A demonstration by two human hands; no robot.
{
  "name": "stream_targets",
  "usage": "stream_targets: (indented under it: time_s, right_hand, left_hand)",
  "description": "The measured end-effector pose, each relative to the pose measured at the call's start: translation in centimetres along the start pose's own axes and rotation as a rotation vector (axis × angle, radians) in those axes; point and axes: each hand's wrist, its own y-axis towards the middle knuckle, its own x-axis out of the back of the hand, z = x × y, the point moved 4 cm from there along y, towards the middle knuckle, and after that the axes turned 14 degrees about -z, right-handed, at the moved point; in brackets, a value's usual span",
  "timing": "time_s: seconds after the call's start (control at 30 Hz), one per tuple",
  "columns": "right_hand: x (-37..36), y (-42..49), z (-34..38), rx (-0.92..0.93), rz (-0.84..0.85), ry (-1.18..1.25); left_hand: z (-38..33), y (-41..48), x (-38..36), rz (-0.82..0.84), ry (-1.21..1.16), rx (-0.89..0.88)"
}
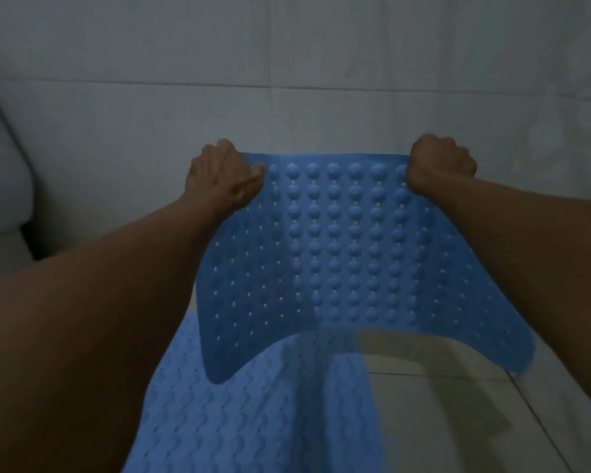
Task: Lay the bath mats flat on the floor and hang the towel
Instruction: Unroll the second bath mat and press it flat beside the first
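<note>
I hold a blue rubber bath mat (342,254) up in the air by its far edge, its suction-cup side facing me. My left hand (220,177) grips the far left corner and my right hand (439,163) grips the far right corner. The mat's near edge hangs free and curls. Below it a second blue bath mat (253,411) with a wavy texture lies flat on the pale tiled floor (458,411). No towel is in view.
A white tiled wall (287,80) stands just beyond the held mat. A white rounded fixture (0,172) sits at the left edge with a dark gap beneath it. The room is dim.
</note>
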Motion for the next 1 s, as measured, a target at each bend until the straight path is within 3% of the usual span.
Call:
stream_targets:
  time_s: [0.13,0.3,0.67,1.0]
  right_hand:
    - [0.2,-4.0,5.2,0.097,0.037,-0.034]
    - [1.5,-9.6,8.7,0.113,0.040,-0.023]
    - [8.1,-23.8,9.2,0.050,-0.070,-0.185]
    - [10.1,-26.7,9.2,0.178,0.224,-0.083]
  left_hand:
    - [6.5,1.5,2.5,0.012,0.030,-0.049]
    - [14.7,1.5,5.6,-0.009,-0.058,0.025]
    - [22.8,-4.6,9.1,0.010,-0.224,-0.055]
    - [25.4,-7.4,12.9,0.102,-0.020,-0.090]
